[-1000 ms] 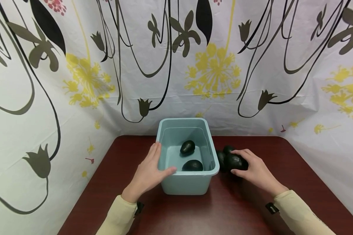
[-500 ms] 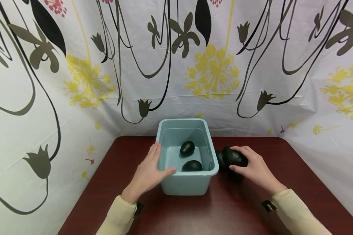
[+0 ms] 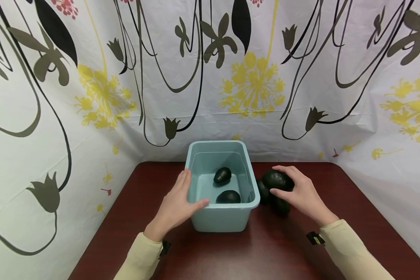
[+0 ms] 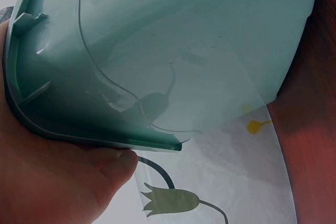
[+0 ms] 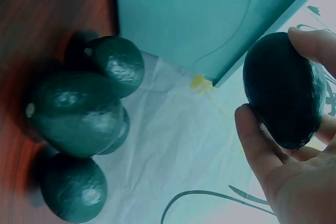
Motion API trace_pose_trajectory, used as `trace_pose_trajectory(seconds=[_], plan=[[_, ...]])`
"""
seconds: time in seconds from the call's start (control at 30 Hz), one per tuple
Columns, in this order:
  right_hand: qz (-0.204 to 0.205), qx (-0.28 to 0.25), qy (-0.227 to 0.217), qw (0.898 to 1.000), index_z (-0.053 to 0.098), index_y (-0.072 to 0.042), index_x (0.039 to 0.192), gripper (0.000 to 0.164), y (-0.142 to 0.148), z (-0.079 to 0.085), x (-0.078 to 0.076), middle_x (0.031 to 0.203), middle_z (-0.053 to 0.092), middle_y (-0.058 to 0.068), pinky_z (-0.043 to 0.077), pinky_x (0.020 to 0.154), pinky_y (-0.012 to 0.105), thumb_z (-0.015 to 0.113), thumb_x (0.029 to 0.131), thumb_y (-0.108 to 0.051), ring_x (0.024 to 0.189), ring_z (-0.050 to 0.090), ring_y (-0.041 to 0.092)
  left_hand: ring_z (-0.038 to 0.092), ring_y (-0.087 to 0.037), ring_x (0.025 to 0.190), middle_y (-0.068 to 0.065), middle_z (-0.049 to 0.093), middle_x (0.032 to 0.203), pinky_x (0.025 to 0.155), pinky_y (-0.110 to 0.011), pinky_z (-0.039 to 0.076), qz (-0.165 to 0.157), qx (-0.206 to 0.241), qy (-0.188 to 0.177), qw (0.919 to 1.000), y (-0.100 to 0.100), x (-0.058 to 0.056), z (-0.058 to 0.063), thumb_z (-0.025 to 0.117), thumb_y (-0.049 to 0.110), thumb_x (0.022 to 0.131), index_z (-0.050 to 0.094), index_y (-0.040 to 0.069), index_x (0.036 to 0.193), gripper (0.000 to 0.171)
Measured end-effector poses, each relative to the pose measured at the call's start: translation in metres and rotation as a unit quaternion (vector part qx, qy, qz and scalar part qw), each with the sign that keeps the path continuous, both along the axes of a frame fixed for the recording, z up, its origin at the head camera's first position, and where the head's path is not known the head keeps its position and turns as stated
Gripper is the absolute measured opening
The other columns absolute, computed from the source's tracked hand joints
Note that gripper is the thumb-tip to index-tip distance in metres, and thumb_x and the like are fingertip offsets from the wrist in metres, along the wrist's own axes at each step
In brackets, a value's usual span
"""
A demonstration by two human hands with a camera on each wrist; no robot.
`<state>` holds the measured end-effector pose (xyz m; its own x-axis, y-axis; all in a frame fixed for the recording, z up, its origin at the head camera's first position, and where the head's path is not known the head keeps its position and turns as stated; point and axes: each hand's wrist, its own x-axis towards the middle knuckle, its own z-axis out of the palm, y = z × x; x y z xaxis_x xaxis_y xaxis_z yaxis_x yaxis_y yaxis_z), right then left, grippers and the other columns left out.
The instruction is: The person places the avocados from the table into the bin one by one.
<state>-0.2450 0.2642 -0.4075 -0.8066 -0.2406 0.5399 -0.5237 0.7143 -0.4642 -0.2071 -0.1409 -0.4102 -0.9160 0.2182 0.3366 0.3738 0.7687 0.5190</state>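
Observation:
A dark avocado (image 3: 277, 179) is held between the thumb and fingers of my right hand (image 3: 302, 194), raised just above the pile right of the bin. The right wrist view shows this held avocado (image 5: 281, 90) apart from the pile. Several more avocados (image 5: 73, 111) lie close together on the table. My left hand (image 3: 176, 206) holds the near left corner of a light blue plastic bin (image 3: 221, 219), thumb over the front rim and fingers along the left side. Inside the bin lie two avocados, one farther back (image 3: 222, 176) and one near the front (image 3: 229, 196).
The dark red wooden table (image 3: 227, 258) carries the bin and the pile. Behind and to the left hangs a white floral cloth (image 3: 217, 97). The bin's right wall stands between the pile and the bin's inside.
My right hand has lifted its avocado upward and slightly left off the pile, uncovering another avocado below. The left hand and the bin have stayed in place.

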Motion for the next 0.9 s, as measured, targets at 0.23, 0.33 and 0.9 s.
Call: trace_pose_trajectory(seconds=[0.23, 0.33, 0.9], plan=[[0.005, -0.034, -0.007, 0.999, 0.056, -0.033, 0.140, 0.067, -0.007, 0.011, -0.001, 0.130, 0.057, -0.011, 0.045, 0.092, 0.046, 0.085, 0.081, -0.042, 0.117, 0.055, 0.013, 0.013, -0.018, 0.152, -0.005, 0.015, 0.168, 0.112, -0.053, 0.034, 0.000, 0.000, -0.003, 1.0000, 0.000, -0.001, 0.000, 0.056, 0.082, 0.081, 0.020, 0.008, 0.161, 0.115], [0.012, -0.044, -0.008, 0.999, 0.056, -0.031, 0.141, 0.068, -0.012, 0.016, -0.002, 0.130, 0.057, -0.012, 0.045, 0.093, 0.047, 0.084, 0.081, -0.044, 0.118, 0.055, 0.013, 0.012, -0.017, 0.152, -0.005, 0.015, 0.168, 0.112, -0.053, 0.033, 0.000, 0.001, -0.003, 1.0000, -0.001, -0.002, -0.001, 0.055, 0.084, 0.080, 0.020, 0.008, 0.161, 0.116], [0.047, -0.041, -0.015, 0.998, 0.055, -0.036, 0.141, 0.068, -0.041, 0.029, -0.006, 0.131, 0.056, -0.018, 0.050, 0.088, 0.041, 0.083, 0.081, -0.049, 0.112, 0.056, 0.006, 0.012, -0.017, 0.152, -0.006, 0.015, 0.168, 0.113, -0.052, 0.033, -0.001, -0.004, -0.003, 1.0000, 0.000, -0.002, 0.000, 0.064, 0.072, 0.084, 0.020, 0.008, 0.161, 0.110]])
